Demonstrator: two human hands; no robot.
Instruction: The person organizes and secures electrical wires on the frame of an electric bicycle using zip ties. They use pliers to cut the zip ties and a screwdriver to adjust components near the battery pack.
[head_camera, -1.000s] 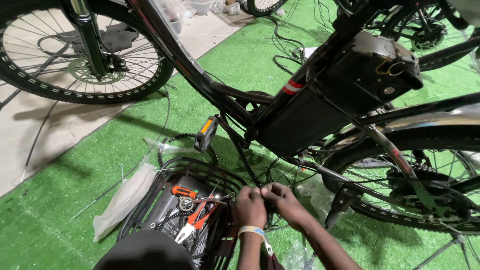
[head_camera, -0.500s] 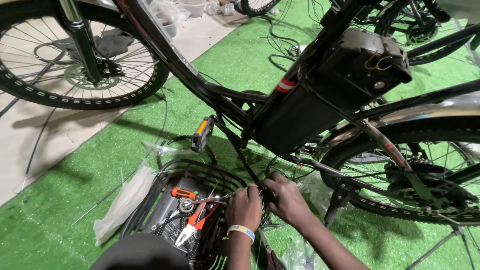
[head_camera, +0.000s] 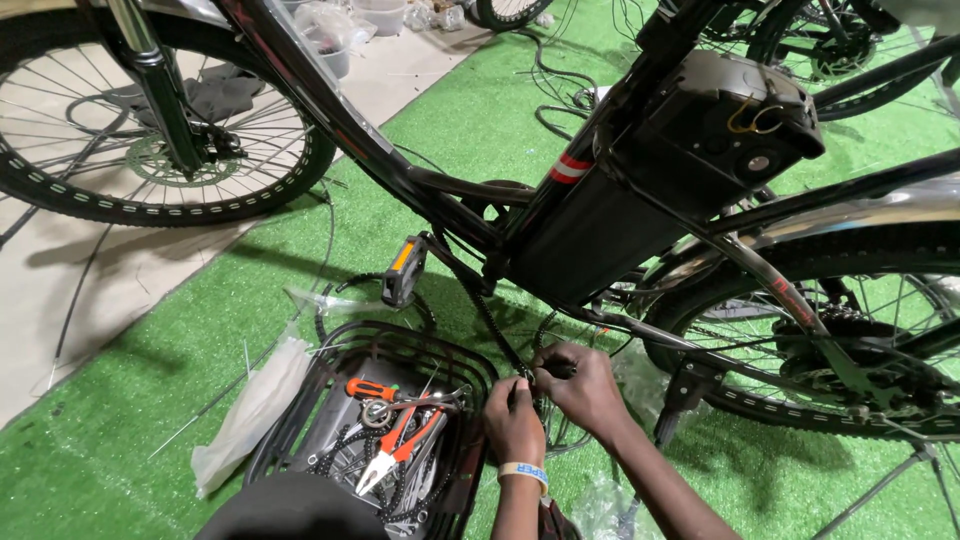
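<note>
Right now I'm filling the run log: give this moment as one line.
left hand: on chain | right hand: on chain | beside: basket with pliers | pedal above | floor: green turf

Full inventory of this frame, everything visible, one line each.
bicycle frame: 1, black, crossing the view from top left to centre
battery pack: 1, black and grey, on the frame, upper right
front wheel: 1, black tyre, upper left
rear wheel: 1, black tyre, right
pedal: 1, black with orange reflector, centre
basket: 1, black, on the green turf, bottom centre
pliers: 1, orange handles, in the basket
screwdriver: 1, orange handle, in the basket
plastic bag: 1, clear, left of the basket
left hand: 1, wristband, at the cables by the basket
right hand: 1, touching the left hand, at the same cables
</note>
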